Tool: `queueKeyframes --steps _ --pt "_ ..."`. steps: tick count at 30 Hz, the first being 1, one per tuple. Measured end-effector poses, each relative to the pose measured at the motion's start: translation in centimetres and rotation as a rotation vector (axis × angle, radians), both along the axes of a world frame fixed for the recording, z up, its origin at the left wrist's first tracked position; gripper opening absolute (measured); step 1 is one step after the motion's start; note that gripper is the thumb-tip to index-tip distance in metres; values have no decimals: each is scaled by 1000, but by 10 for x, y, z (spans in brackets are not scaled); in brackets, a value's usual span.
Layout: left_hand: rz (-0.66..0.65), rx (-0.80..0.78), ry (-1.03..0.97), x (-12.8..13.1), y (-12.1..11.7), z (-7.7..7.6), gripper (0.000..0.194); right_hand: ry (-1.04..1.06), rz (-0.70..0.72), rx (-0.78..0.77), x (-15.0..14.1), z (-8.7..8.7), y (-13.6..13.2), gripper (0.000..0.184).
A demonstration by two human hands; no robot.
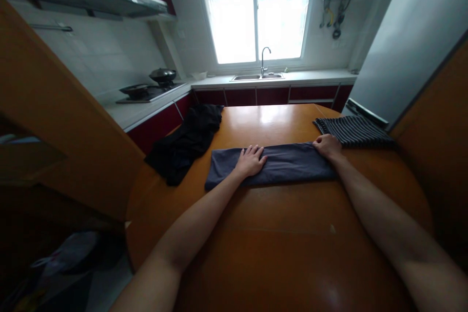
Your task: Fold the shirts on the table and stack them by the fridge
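A dark grey-blue garment, folded into a long flat strip, lies across the wooden table. Pressing flat on its left half is my left hand, fingers spread. My right hand is closed at the far right corner of the garment, thumb and fingers pinching its edge. What kind of garment it is does not show. Just beyond my right hand lies a striped black-and-white folded cloth. To the left, a crumpled black garment rests along the table's edge.
Behind the table runs a counter with a sink and a tap under the window. A stove with a wok stands at the back left. A pale fridge rises on the right. Bags lie on the floor, lower left.
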State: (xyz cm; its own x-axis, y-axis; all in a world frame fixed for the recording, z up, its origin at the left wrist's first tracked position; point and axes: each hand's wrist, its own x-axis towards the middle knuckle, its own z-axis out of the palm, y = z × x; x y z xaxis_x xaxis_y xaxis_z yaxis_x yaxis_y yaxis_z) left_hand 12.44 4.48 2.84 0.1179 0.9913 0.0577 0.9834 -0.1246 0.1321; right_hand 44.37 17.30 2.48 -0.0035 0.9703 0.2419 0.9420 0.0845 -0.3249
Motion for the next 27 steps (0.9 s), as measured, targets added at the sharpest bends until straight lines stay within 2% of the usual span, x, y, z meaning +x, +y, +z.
queueKeyframes --steps 7,12,15,18,20,22,27 --pt "-6 -5 5 -1 1 1 62 87 -1 13 7 0 0 28" --pt "-4 -7 -5 -1 3 0 60 56 3 129 -12 13 -14 49" --pt "-9 -8 -6 -2 3 -1 62 10 188 145 -45 11 -30 52" --pt "-10 2 -2 -1 3 -2 64 -55 418 70 -79 -4 -44 53" --pt "-12 4 -2 -1 3 -3 65 -96 494 3 -89 -15 -47 58" --pt "-12 -7 -5 -3 4 -4 66 -125 488 -50 -85 -20 -43 62" --pt "57 -20 19 -26 6 -4 65 -139 296 -138 -45 -19 -23 67"
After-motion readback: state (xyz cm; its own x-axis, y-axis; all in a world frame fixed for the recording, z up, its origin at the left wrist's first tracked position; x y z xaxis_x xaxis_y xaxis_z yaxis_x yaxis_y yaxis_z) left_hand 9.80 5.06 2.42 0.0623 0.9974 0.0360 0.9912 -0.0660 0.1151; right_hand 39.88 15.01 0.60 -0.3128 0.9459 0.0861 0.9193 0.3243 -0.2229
